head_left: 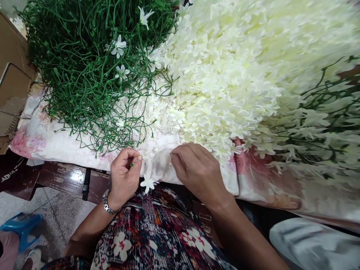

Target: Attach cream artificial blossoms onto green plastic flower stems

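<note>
Left hand (124,174) fingers pinch a green stem (131,165); right hand (195,168) fingers seem curled, empty.

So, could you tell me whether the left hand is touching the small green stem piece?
Touching: the head view shows the left hand pinching the green stem piece between thumb and fingertips, no gap visible.

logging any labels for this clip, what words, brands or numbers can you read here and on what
"ADA": a guess at pale letters on the dark board at the left edge, cut off and too blurred to be sure.
Wristwatch on the left hand: dial hidden, nothing readable.
Floral cloth, cardboard box, white blossoms, green stems, right hand: no text.
</note>
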`<state>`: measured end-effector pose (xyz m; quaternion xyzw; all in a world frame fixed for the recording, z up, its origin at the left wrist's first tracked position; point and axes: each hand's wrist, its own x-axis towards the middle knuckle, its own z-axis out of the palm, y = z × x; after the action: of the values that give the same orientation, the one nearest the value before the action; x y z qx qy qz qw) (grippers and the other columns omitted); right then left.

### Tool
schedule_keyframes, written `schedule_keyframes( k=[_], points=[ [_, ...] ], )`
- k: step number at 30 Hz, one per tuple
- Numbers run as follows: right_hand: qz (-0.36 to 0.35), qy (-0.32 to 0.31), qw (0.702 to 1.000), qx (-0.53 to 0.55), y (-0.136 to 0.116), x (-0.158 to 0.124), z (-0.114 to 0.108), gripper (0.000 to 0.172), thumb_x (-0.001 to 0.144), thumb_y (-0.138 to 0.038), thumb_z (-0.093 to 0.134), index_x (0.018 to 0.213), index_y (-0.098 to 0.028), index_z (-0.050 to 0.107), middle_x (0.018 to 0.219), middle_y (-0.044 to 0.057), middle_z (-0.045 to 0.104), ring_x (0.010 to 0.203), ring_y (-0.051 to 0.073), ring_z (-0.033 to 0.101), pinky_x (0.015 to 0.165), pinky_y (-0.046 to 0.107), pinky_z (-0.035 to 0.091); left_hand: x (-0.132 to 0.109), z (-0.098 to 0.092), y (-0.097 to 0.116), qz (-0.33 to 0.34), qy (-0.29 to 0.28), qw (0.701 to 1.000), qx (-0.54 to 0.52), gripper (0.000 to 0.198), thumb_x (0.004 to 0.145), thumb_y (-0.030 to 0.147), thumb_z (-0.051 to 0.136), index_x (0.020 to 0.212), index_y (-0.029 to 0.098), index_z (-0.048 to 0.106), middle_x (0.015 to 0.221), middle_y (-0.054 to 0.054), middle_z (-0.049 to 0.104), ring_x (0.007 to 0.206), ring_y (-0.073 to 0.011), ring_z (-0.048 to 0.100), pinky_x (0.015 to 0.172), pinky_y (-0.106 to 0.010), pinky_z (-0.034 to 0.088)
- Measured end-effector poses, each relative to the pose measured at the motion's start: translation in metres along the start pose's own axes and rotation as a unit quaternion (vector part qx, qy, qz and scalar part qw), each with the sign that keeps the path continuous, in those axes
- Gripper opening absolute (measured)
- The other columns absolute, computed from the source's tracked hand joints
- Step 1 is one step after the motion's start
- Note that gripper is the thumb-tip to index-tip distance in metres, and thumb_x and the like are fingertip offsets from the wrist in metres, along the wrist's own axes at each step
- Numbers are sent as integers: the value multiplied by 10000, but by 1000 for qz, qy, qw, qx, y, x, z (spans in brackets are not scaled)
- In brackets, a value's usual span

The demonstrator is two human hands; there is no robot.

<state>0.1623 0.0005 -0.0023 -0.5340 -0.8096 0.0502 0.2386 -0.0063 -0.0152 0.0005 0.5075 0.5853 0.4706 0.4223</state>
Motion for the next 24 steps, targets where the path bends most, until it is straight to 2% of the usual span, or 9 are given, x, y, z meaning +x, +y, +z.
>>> schedule_keyframes(
  k=[3,6,9,16,20,24],
  points=[
    [15,10,992,127,-11,-2,-10,64,770,-125,458,774,-169,504,669,15,547,619,101,498,588,226,411,0,5,1,16,-4,1000,6,69,780,163,466,722,157,503,644,16,469,570,-79,444,550,-199,380],
    [17,7,982,189,-24,0,-13,81,766,-123,460,801,-164,521,665,9,569,608,89,521,562,207,421,0,10,3,64,3,998,20,64,776,136,461,733,158,504,725,-10,511,692,-107,494,630,-222,402],
    [30,27,981,187,-31,2,-7,108,765,-118,441,788,-157,539,661,16,587,597,92,531,549,213,425,-1,14,4,112,1,993,40,67,770,118,456,750,158,505,778,-31,538,787,-133,518,687,-250,419],
    [34,47,985,162,-29,3,-2,102,761,-123,443,732,-143,539,614,16,566,558,86,499,524,208,403,-6,15,2,209,-23,969,128,89,756,85,459,773,156,512,816,-52,564,812,-140,538,714,-267,435],
    [20,53,983,176,-29,2,-4,111,770,-120,431,739,-147,535,612,18,556,577,89,493,546,216,411,-6,14,0,239,-56,956,163,105,763,85,442,782,159,514,819,-63,579,816,-146,545,716,-271,441],
    [13,56,978,199,-27,0,-3,104,768,-117,433,760,-154,531,617,16,547,589,91,495,553,222,419,-8,11,-1,246,-67,957,137,107,760,96,455,800,161,531,823,-65,592,804,-148,555,708,-270,453]
  ],
)
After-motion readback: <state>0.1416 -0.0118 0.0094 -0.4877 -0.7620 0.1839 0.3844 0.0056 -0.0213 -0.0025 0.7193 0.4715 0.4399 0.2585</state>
